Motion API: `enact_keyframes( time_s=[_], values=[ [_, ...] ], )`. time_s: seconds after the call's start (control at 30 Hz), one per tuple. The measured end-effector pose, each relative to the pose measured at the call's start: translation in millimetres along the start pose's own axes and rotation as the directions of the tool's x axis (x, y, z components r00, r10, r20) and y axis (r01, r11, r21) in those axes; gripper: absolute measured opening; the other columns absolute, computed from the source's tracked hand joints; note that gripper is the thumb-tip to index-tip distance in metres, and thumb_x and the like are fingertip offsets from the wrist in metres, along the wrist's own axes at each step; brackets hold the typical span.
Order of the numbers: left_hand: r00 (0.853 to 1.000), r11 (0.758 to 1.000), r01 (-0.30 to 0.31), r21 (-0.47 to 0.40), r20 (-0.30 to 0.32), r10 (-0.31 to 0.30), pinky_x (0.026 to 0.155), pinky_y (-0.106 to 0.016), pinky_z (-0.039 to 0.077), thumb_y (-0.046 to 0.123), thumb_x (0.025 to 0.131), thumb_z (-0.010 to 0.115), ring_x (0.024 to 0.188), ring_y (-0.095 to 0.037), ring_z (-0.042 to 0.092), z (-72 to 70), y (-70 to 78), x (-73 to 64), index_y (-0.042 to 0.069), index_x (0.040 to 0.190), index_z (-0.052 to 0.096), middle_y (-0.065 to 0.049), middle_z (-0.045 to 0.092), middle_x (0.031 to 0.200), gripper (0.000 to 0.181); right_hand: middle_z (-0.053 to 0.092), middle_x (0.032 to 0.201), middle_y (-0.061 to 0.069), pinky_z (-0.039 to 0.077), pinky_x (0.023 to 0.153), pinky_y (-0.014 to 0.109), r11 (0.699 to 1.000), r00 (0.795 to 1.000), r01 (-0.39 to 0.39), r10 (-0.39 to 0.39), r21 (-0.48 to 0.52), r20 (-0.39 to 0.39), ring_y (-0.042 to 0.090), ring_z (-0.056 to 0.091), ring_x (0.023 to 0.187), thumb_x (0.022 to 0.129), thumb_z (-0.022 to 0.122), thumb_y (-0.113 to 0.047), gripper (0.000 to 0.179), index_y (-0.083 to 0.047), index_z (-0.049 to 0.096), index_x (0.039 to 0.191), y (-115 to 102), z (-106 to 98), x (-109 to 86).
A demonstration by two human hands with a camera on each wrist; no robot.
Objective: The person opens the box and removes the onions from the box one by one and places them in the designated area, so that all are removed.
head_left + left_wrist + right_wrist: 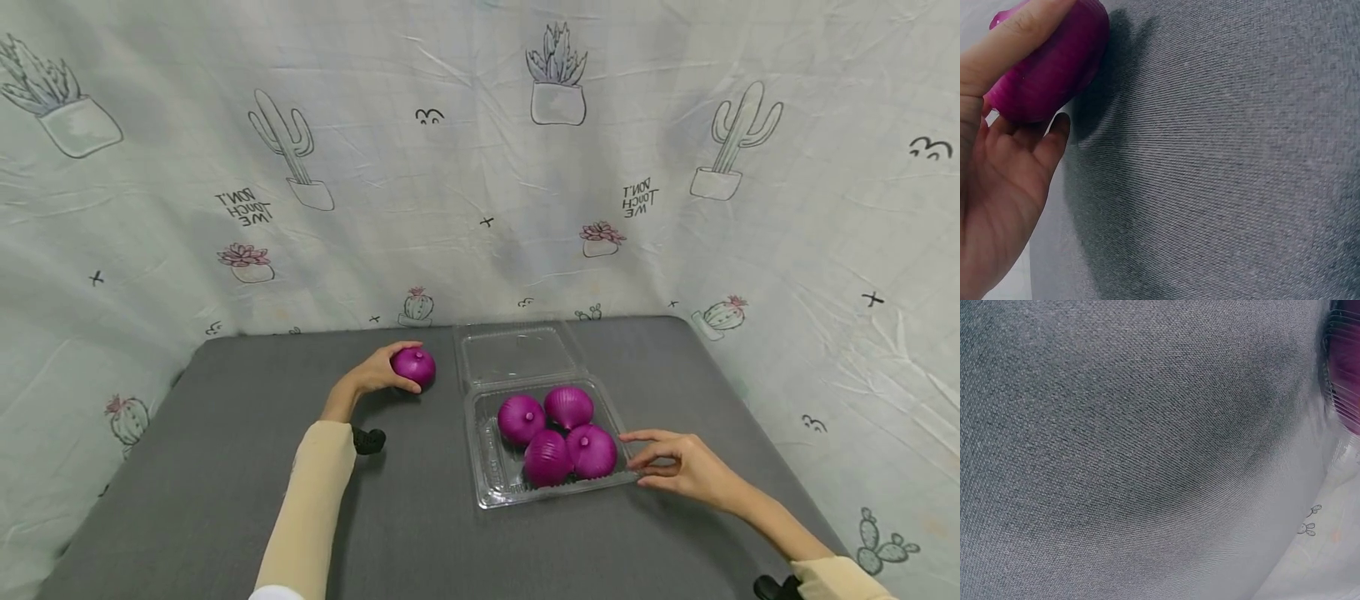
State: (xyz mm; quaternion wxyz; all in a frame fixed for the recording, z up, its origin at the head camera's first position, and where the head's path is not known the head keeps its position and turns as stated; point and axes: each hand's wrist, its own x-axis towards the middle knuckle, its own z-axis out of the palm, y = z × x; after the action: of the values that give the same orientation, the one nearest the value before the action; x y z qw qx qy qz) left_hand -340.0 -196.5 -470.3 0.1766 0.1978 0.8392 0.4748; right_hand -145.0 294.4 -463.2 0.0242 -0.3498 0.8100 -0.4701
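My left hand [381,372] grips a red onion [414,367] at the back of the table, left of the clear plastic container. In the left wrist view the thumb lies across the onion [1054,65] and the other fingers come round beneath it, close over the grey cloth. The container [491,492] has several more red onions [547,458] grouped in its base. Its clear lid [517,354] is folded back flat behind it. At the container's right edge is my right hand [678,467], fingers loosely bent and fingertips right at the rim.
Grey cloth covers the table [225,467]. A pale curtain [480,167] printed with cactuses hangs behind it and along both sides. Dark wrist straps [369,441] show at the sleeves. The right wrist view catches the container's ridged edge [1335,381].
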Motion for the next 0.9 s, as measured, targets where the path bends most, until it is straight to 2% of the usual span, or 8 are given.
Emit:
enact_keyframes(
  time_s=[0.03, 0.13, 0.27, 0.4, 0.7, 0.9],
  values=[
    [1.0, 1.0, 0.004, -0.009, 0.006, -0.004, 0.098, -0.057, 0.041, 0.004, 0.077, 0.079, 0.125, -0.047, 0.04, -0.7, 6.1, -3.7, -0.002, 0.145, 0.035, -0.031, 0.035, 0.142, 0.081, 0.053, 0.122, 0.031, 0.056, 0.072, 0.032, 1.0, 1.0, -0.001, 0.001, 0.001, 0.0, 0.019, 0.069, 0.091, 0.078, 0.076, 0.001, 0.021, -0.004, 0.072, 0.099, 0, 0, 0.1],
    [1.0, 1.0, 0.012, -0.016, 0.008, -0.012, 0.098, -0.056, 0.041, 0.006, 0.077, 0.079, 0.125, -0.046, 0.04, -1.2, 5.0, -4.0, 0.0, 0.145, 0.035, -0.029, 0.035, 0.142, 0.081, 0.053, 0.122, 0.031, 0.056, 0.072, 0.032, 1.0, 1.0, -0.004, 0.004, 0.003, -0.002, 0.022, 0.069, 0.09, 0.079, 0.075, 0.001, 0.021, -0.003, 0.072, 0.099, -2, 1, 0.6],
    [1.0, 1.0, 0.012, -0.014, -0.008, -0.012, 0.098, -0.055, 0.041, 0.011, 0.077, 0.08, 0.126, -0.043, 0.04, -0.4, -12.9, 5.4, 0.004, 0.146, 0.035, -0.025, 0.036, 0.143, 0.083, 0.053, 0.122, 0.03, 0.056, 0.072, 0.032, 1.0, 1.0, 0.001, -0.001, 0.003, -0.011, 0.023, 0.069, 0.089, 0.078, 0.075, 0.002, 0.021, -0.002, 0.071, 0.098, -3, 1, 0.8],
    [1.0, 1.0, 0.014, -0.01, -0.023, -0.014, 0.097, -0.053, 0.043, 0.013, 0.077, 0.081, 0.125, -0.042, 0.041, -0.5, -15.1, 7.0, 0.006, 0.146, 0.036, -0.024, 0.037, 0.143, 0.082, 0.055, 0.122, 0.028, 0.056, 0.071, 0.031, 1.0, 1.0, 0.016, -0.016, -0.009, -0.021, 0.017, 0.069, 0.091, 0.077, 0.075, 0.004, 0.023, -0.001, 0.071, 0.098, -3, 2, 0.5],
    [0.998, 0.999, -0.006, -0.038, -0.056, 0.004, 0.076, -0.036, 0.049, 0.013, 0.077, 0.081, 0.118, -0.04, 0.044, 0.8, -14.3, 4.5, 0.006, 0.145, 0.037, -0.024, 0.036, 0.141, 0.081, 0.054, 0.12, 0.031, 0.056, 0.071, 0.029, 0.999, 0.999, 0.024, -0.026, -0.045, -0.033, 0.014, 0.069, 0.09, 0.075, 0.076, 0.006, 0.025, -0.003, 0.071, 0.098, -3, 1, 1.1],
    [0.995, 0.998, -0.005, -0.059, -0.096, 0.0, 0.076, -0.034, 0.048, 0.007, 0.073, 0.083, 0.118, -0.037, 0.044, 3.5, -19.8, 4.2, 0.01, 0.141, 0.034, -0.023, 0.038, 0.139, 0.084, 0.056, 0.122, 0.027, 0.057, 0.07, 0.03, 0.998, 0.999, 0.03, -0.032, -0.048, -0.038, 0.014, 0.069, 0.091, 0.075, 0.076, 0.006, 0.025, -0.002, 0.071, 0.098, -4, 3, 0.4]
  ],
)
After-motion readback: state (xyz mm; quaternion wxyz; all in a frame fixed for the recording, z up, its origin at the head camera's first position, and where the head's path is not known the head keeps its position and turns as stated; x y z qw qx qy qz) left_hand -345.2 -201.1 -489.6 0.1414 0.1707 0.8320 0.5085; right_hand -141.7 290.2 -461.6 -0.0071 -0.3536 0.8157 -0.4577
